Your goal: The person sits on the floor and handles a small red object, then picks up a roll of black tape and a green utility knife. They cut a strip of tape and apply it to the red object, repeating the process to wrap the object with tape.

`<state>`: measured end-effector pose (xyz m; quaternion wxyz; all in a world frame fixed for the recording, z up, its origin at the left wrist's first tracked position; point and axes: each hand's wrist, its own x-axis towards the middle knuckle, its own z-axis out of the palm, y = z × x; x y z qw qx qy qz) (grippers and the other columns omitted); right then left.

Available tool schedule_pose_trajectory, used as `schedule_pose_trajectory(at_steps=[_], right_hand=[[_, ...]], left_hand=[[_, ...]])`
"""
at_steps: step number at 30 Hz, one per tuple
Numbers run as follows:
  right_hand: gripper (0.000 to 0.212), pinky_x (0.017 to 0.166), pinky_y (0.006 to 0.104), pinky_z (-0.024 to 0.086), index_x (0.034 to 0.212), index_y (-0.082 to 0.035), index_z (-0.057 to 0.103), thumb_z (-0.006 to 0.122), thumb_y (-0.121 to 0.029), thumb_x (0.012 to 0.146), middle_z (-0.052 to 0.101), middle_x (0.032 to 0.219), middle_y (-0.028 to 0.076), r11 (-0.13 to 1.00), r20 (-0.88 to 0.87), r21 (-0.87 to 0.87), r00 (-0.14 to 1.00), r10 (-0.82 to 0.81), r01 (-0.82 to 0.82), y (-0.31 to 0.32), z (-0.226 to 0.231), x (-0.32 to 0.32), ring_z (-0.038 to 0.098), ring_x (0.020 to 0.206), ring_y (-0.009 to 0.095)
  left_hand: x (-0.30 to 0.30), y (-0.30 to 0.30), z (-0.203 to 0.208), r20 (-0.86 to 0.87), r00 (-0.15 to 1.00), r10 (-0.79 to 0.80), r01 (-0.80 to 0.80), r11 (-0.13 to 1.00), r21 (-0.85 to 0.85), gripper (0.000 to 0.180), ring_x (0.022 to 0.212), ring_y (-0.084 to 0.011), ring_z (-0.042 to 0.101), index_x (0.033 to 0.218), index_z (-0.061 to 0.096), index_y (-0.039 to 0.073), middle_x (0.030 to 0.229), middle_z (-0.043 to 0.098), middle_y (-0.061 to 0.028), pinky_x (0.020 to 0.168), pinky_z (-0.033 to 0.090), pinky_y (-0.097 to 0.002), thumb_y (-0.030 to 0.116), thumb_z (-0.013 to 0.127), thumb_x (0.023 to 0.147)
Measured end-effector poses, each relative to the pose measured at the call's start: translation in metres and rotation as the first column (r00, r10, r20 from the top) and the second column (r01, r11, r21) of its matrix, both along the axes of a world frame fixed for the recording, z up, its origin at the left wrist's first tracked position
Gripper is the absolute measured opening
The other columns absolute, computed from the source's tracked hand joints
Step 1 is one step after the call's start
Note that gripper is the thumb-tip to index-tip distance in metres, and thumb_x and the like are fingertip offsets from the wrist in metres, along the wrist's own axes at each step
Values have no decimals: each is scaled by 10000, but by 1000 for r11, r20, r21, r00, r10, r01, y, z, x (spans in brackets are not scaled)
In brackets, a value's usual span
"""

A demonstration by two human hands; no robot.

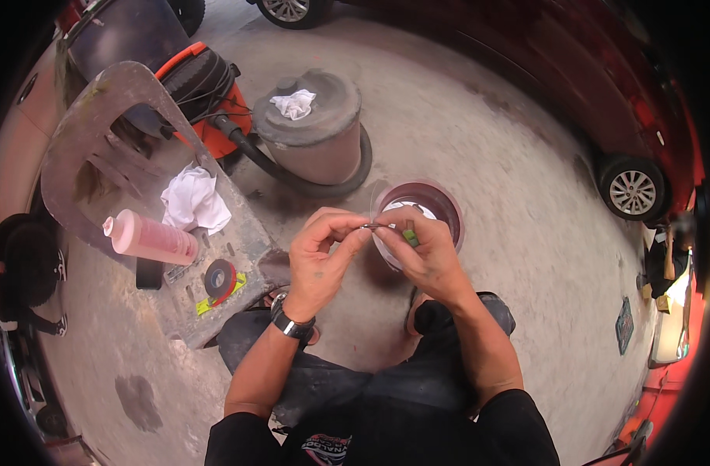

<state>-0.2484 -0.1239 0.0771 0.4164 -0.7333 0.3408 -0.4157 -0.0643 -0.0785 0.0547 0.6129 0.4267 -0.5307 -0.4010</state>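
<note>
My left hand (pixel 322 252) and my right hand (pixel 432 252) meet in front of me, fingertips pinched together. Between them is a small, thin dark strip (pixel 369 226), too small to name for certain. A fine pale strand (pixel 372 200) curves up from the fingertips. Tucked in my right hand is a small green object (pixel 410 235), mostly covered by the fingers. Below and just behind the right hand stands a maroon bucket (pixel 457 208) with something white inside, partly hidden by that hand.
On a worn plastic chair (pixel 133 76) at left lie a pink bottle (pixel 154 237), a white cloth (pixel 193 200) and a tape roll (pixel 220 278). Beyond are a lidded drum (pixel 312 147) and an orange-black vacuum (pixel 207 109) with its hose. A dark red car (pixel 557 70) is parked at right.
</note>
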Motion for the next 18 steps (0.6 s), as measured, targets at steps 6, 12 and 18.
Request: schedule_pose_trajectory(at_steps=[6, 12, 18], right_hand=[[145, 625, 304, 471, 1066, -8, 654, 688, -128, 990, 653, 759, 68, 999, -33, 28, 999, -19, 20, 2, 4, -5, 600, 686, 132], [153, 621, 234, 427, 1044, -10, 633, 655, -159, 1016, 612, 829, -50, 851, 158, 525, 985, -72, -22, 2, 12, -6, 527, 729, 39], [174, 555, 216, 370, 1019, -27, 619, 677, -190, 1005, 566, 782, -56, 828, 131, 560, 989, -61, -23, 4, 4, -2, 474, 669, 16]], left_hand=[[-6, 1, 2, -148, 987, -58, 66, 996, 52, 268, 901, -89, 658, 1213, 662, -3, 1087, 672, -53, 804, 539, -226, 7, 726, 953], [-13, 0, -2, -342, 930, -139, 200, 968, 151, 286, 928, -107, 674, 1256, 621, -3, 1081, 693, -56, 814, 581, -262, 64, 698, 989], [-14, -2, -11, -334, 940, -64, 148, 962, 230, 172, 851, -94, 663, 1151, 658, 5, 1024, 703, -42, 767, 563, -249, 104, 679, 1011]])
